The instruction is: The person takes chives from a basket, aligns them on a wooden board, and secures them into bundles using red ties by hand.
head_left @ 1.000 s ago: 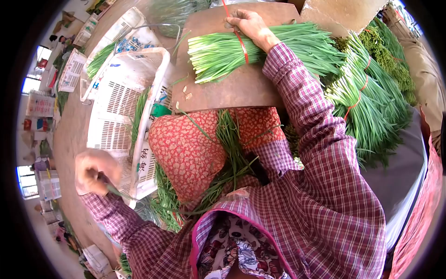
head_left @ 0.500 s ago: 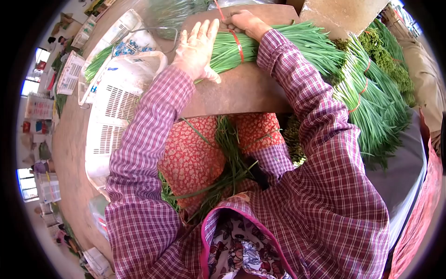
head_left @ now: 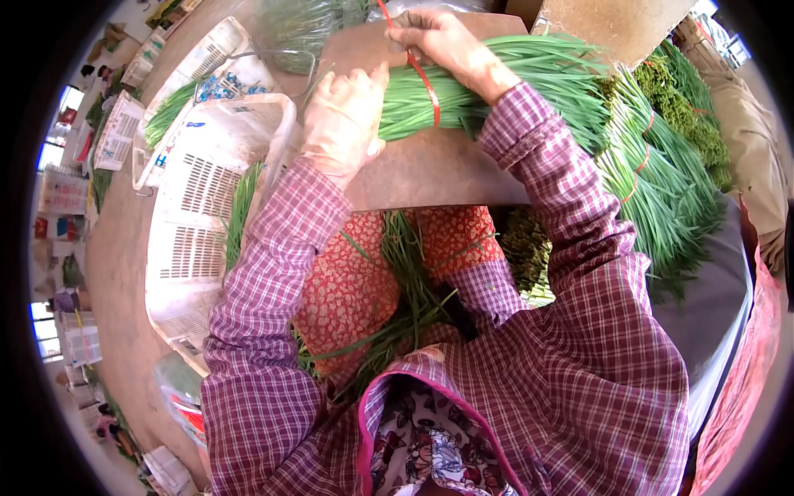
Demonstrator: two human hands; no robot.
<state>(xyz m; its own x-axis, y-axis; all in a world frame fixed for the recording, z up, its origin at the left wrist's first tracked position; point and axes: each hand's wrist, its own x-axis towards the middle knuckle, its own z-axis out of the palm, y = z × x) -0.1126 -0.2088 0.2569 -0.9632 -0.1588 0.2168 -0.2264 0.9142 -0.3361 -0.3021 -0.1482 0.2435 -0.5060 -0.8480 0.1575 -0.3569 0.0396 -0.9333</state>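
A bundle of long green stalks (head_left: 529, 78) lies across a brown board (head_left: 438, 178), with a red tie (head_left: 427, 85) around it. My left hand (head_left: 343, 120), fingers bent, is closed around the left end of the bundle. Above the bundle, my right hand (head_left: 438, 45) pinches the red tie between thumb and fingers. The tie's loose end sticks up past the board's far edge. Bundles with red ties (head_left: 662, 186) are stacked at the right of the board.
White plastic baskets (head_left: 194, 215) stand at the left, with green stalks in them. Loose stalks (head_left: 405, 256) hang over my lap. A pale brown box (head_left: 608, 29) is at the back right. A clear bag of greens (head_left: 298, 29) lies beyond the board.
My left hand's spread fingers have curled around the bundle's end. My right hand has shifted slightly right and up, and the red tie now stands out from the bundle.
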